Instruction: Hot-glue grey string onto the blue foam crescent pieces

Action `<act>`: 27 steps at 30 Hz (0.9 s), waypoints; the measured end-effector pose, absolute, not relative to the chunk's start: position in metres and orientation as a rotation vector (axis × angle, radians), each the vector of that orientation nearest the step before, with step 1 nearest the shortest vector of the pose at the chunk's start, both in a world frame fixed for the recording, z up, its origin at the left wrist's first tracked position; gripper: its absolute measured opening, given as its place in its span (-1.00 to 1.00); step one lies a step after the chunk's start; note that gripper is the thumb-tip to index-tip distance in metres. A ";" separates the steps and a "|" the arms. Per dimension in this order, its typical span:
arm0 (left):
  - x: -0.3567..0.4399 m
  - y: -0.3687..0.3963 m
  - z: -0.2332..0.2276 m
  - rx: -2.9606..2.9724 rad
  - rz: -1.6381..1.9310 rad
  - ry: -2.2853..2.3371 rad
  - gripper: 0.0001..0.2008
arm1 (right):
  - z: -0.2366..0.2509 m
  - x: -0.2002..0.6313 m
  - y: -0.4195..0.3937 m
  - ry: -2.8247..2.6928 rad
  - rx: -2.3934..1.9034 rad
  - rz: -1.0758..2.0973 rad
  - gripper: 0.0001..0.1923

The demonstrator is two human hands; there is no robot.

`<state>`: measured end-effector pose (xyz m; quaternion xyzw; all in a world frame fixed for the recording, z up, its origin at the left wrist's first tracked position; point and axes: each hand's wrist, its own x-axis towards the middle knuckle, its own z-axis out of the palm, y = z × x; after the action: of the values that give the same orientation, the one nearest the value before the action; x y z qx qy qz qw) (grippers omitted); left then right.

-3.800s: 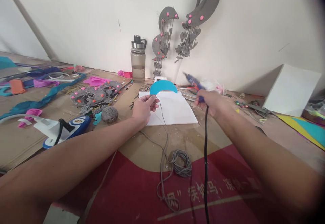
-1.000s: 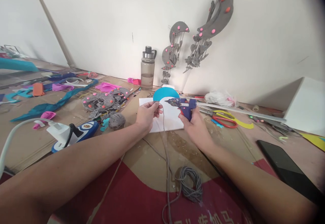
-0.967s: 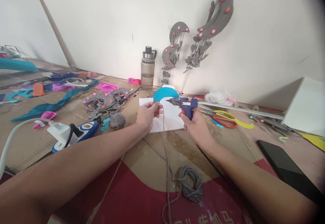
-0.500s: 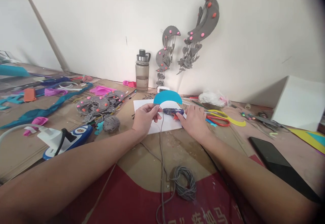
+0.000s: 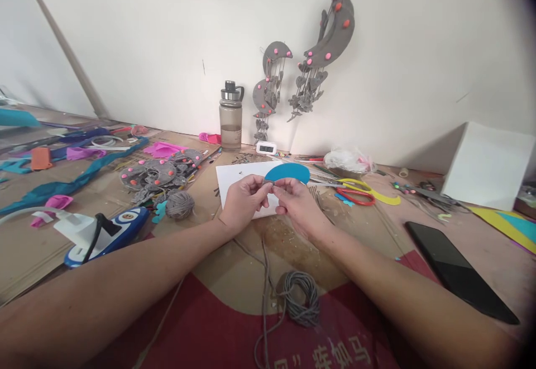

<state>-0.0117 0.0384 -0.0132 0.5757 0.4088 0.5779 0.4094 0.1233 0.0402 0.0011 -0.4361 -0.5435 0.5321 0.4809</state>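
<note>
Head view: holds the left hand (image 5: 240,199) and right hand (image 5: 299,204) close together above the white board (image 5: 229,175), almost fingertip to fingertip. Pinches with both grips, thumb against forefinger, on a small grey bit, seemingly part of the cord (image 5: 266,271), at the left tip of the blue crescent (image 5: 288,172). Cannot tell how much of the crescent is between the fingers. Shows the crescent just beyond the fingertips, bulging to the right.

Has more cord lying nearer on the cardboard (image 5: 218,291), beside a coil (image 5: 310,302). Has behind, near the wall, a bottle (image 5: 230,115) and a small clock (image 5: 266,147), with grey mobiles (image 5: 333,37) hanging to the right. Has at left on the bench (image 5: 481,235) a yarn ball (image 5: 180,204), dotted grey pieces (image 5: 146,173) and a power strip (image 5: 128,226). Has at right the red-handled scissors (image 5: 355,197), a phone (image 5: 456,271) and, farther back, a white box (image 5: 488,165).
</note>
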 end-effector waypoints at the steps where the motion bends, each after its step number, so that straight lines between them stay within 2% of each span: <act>1: -0.012 0.038 -0.013 1.444 1.456 1.014 -0.79 | 0.002 0.124 0.040 -1.333 -1.065 1.290 -0.67; 8: -0.010 0.040 -0.014 1.328 1.431 0.860 -0.77 | -0.002 0.128 0.043 -1.454 -1.014 1.036 -0.76; 22: -0.011 0.040 -0.020 1.287 1.411 0.725 -0.77 | -0.014 0.127 0.043 -1.402 -1.003 0.922 -0.69; 27: -0.011 0.038 -0.019 1.269 1.403 0.674 -0.76 | -0.013 0.127 0.044 -1.388 -1.010 0.929 -0.72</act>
<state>-0.0110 0.0383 -0.0185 0.5332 0.2830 0.5893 0.5370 0.1273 0.0438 -0.0134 -0.4286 -0.5890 0.3940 0.5605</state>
